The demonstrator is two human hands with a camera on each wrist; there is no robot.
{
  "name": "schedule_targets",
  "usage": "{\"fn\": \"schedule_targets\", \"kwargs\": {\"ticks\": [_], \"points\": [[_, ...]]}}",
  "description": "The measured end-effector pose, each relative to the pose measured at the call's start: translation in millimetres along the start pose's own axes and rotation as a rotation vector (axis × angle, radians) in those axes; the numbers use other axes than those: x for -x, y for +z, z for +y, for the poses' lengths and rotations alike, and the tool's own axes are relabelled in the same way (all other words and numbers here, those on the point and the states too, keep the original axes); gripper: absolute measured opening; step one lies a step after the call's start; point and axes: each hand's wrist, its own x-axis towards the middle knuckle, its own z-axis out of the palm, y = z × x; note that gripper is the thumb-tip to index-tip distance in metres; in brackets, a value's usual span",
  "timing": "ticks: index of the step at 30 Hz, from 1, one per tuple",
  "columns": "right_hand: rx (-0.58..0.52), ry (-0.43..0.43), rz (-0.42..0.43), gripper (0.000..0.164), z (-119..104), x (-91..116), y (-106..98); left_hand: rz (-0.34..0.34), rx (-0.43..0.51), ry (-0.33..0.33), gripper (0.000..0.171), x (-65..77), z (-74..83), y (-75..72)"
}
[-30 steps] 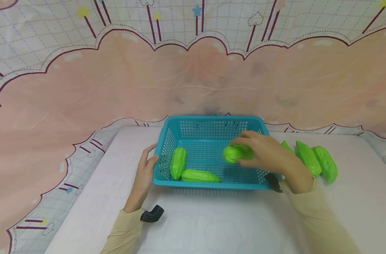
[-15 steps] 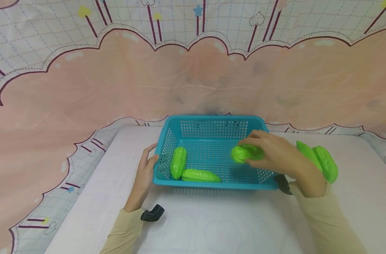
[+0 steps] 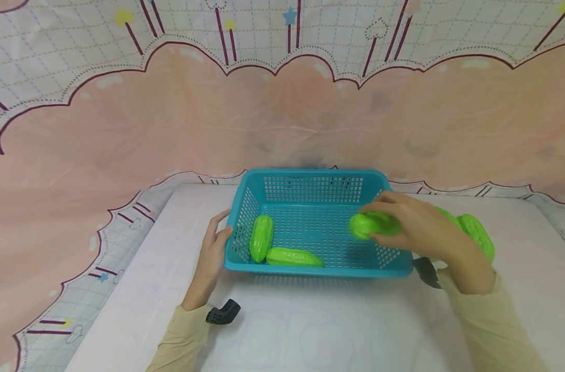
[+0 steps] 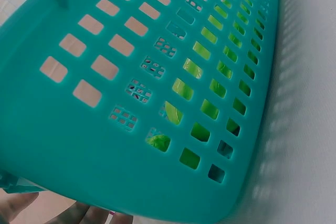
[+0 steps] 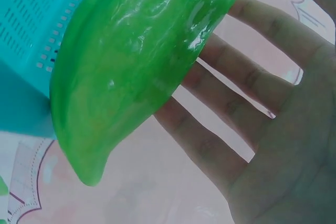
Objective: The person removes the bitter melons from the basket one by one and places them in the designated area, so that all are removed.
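A bright green bitter gourd point(image 3: 374, 226) is held by my right hand point(image 3: 419, 227) above the right end of a blue plastic basket point(image 3: 319, 273). In the right wrist view, the gourd point(image 5: 136, 61) shows its pointed tip beside the basket wall, with fingertips behind its far side. My left hand point(image 3: 211, 258) rests against the basket's left side, fingers fairly straight along the outside of the rim and thumb at the edge. Through the wall holes in the left wrist view, green gourds show. Inside the basket lie one gourd point(image 3: 261, 238) by the left wall and another point(image 3: 295, 257) along the front.
More green gourds point(image 3: 477, 235) lie on the white tabletop point(image 3: 292, 325) right of the basket, partly hidden behind my right hand. A pink cloth backdrop point(image 3: 282, 119) with a printed pattern hangs behind. A black wrist device point(image 3: 223, 312) sits at my left wrist.
My right hand has moved right with the gourd, from over the basket's right-middle to near its right wall, covering more of the table gourds. The left hand and basket stay put.
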Motion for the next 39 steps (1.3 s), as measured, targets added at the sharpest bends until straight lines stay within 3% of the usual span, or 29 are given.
{"fn": "schedule_targets", "kwargs": {"ticks": [24,39], "points": [[0.062,0.152,0.051,0.050,10,25,-13,-0.012,0.021,-0.006,0.048,0.0,-1.3,-1.1],[-0.030,0.241,0.059,0.045,26,38,-18,-0.011,0.021,-0.014,0.048,-0.7,0.6,-1.1]]}}
